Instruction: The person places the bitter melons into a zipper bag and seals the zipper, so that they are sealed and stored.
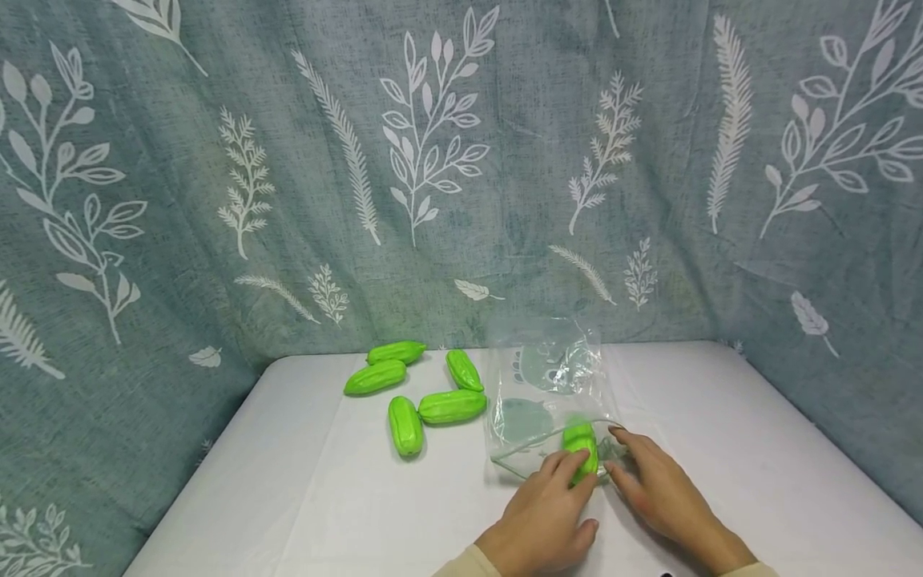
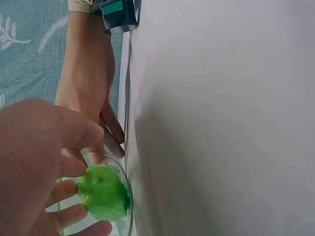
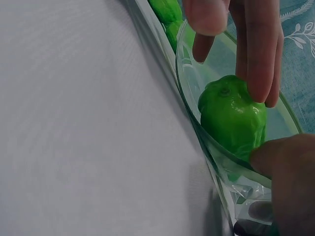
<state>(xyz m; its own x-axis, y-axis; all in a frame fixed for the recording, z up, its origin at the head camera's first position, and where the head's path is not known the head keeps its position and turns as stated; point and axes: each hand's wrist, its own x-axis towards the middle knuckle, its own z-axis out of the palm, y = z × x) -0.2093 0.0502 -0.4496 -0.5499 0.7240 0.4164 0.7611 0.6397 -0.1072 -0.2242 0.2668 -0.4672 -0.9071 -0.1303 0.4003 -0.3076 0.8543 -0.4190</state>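
Observation:
A clear plastic bag (image 1: 515, 433) with pale green print lies flat toward the back, its near mouth raised in a loop. Inside that mouth is a bright green, ribbed, gourd-like vegetable (image 1: 590, 459), its blunt end (image 3: 231, 115) facing out. My left hand (image 1: 544, 513) touches the vegetable with fairly straight fingertips (image 2: 74, 214), thumb held apart. At the right side of the mouth, my right hand (image 1: 667, 485) holds the bag's rim, with its thumb (image 3: 268, 157) over the edge and fingers partly hidden behind the plastic.
Several like green vegetables (image 1: 452, 407) lie left of the bag on the white-covered table (image 1: 360, 497); two (image 1: 397, 353) of them sit together near the back edge. A grey-green leaf-patterned curtain (image 1: 519, 200) hangs behind and at both sides.

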